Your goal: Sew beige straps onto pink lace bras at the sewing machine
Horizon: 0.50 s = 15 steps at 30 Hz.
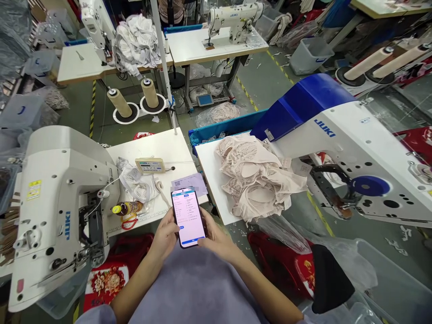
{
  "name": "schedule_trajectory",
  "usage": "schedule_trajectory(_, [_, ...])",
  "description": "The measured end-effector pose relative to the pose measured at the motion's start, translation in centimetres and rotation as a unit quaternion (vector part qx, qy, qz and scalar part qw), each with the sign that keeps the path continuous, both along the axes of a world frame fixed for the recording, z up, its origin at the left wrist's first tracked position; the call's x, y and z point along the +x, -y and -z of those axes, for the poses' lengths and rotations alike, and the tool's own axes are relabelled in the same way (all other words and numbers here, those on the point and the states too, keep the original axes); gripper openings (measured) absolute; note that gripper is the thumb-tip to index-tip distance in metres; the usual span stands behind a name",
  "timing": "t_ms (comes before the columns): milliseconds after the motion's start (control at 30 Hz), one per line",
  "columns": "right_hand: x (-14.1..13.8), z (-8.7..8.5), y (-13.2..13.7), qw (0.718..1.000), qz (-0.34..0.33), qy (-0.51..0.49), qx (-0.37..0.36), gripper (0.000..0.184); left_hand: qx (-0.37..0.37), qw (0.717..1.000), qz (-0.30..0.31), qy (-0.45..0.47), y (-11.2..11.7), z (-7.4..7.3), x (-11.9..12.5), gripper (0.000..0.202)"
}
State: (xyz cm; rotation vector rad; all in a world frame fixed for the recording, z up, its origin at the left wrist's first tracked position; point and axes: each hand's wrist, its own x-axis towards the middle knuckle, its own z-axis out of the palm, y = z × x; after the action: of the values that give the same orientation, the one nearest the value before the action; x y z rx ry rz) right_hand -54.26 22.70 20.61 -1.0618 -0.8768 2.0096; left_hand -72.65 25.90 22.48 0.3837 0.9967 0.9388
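Note:
A phone (188, 217) with a lit screen is held in both hands over my lap. My left hand (166, 235) wraps its left edge, thumb resting on the screen. My right hand (216, 238) cups its right side and lower end, thumb on the glass. Just beyond the phone, a grey paper slip (191, 182) lies at the table edge. A heap of beige lace garments (256, 177) rests on the white table (211, 173) to the right.
A white Juki sewing machine (60, 202) stands close on the left. A blue-and-white Juki machine (344, 139) stands on the right. A control box (150, 165), a small bottle (130, 208) and bagged items lie on the left table. Thread cones (119, 102) and more machines stand behind.

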Motion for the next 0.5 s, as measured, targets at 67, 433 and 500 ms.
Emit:
schedule_trajectory(67, [-0.12, -0.02, 0.10, 1.000, -0.002, 0.001, -0.005, 0.098, 0.000, 1.000, -0.001, -0.001, -0.02, -0.10, 0.04, 0.064])
schedule_trajectory(433, [-0.45, 0.69, 0.29, 0.998, 0.010, 0.028, 0.053, 0.098, -0.009, 1.000, -0.008, 0.000, 0.13, 0.20, -0.04, 0.061])
schedule_trajectory(500, [-0.36, 0.84, 0.42, 0.996, 0.013, 0.046, 0.070, 0.095, -0.010, 1.000, -0.012, -0.002, 0.14, 0.07, 0.04, 0.059])
